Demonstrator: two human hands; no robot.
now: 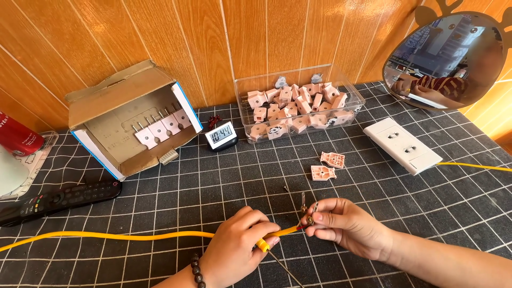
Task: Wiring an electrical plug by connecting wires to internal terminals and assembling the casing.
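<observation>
Grid mat (373, 192) | clear tub (352, 96): pink plugs (298, 109) | hands: left (234, 248) grips yellow cable (106, 236), right (344, 224) pinches its end

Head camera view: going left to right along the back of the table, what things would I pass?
Red can → open cardboard box → small digital clock → clear tub of pink plug parts → white socket strip → mirror.
</observation>
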